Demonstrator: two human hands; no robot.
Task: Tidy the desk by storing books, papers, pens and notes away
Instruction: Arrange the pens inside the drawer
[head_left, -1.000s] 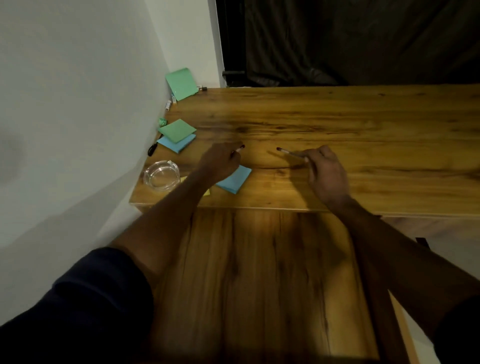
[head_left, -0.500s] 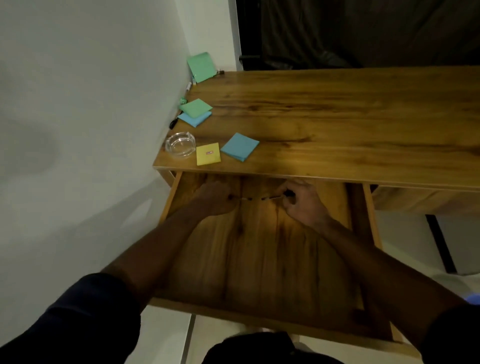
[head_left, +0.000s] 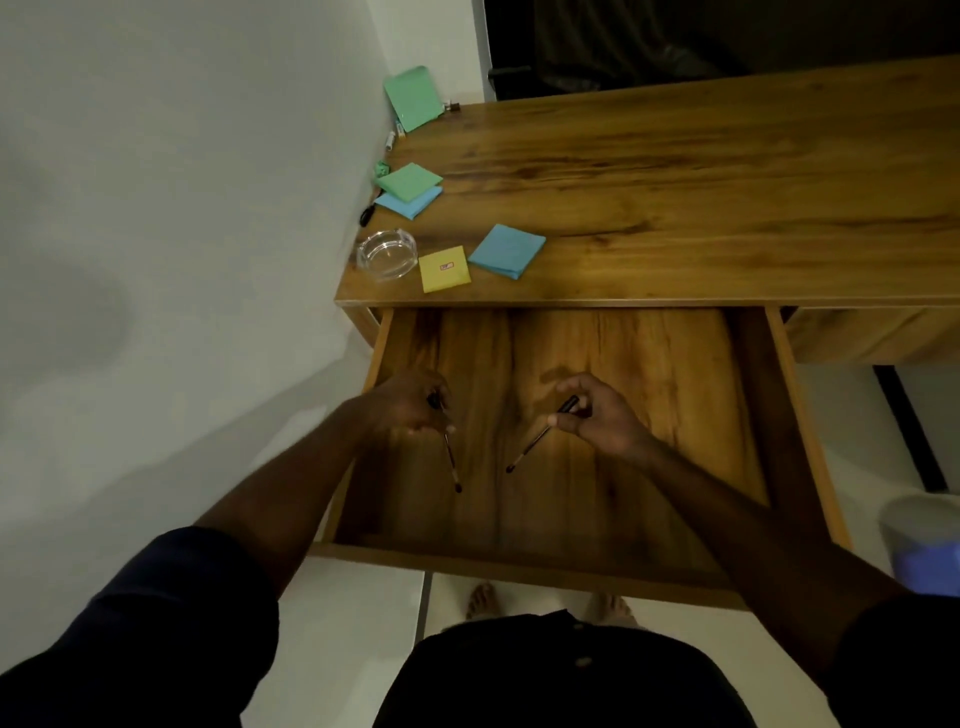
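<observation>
Head view: both hands are holding pens low inside the open drawer, and I judge the set-down is next.

Left hand (head_left: 410, 410) is gripping a thin dark pen (head_left: 452, 462) at its top end with curled fingers. Right hand (head_left: 597, 415) is pinching a second thin dark pen (head_left: 535, 441) near its cap, spare fingers loosely fanned. Both long axes are slanting toward the person, free tips converging on the middle of the pulled-out wooden drawer (head_left: 800, 415). Can't tell if the tips are touching the drawer floor. Each pen is hanging directly below its own hand, so simply letting go should be enough. Blue sticky-note pad (head_left: 506, 250), yellow sticky-note pad (head_left: 444, 268) and a green-on-blue pad stack (head_left: 409, 181) are waiting on the wooden desktop (head_left: 675, 182), nearer the left hand.
</observation>
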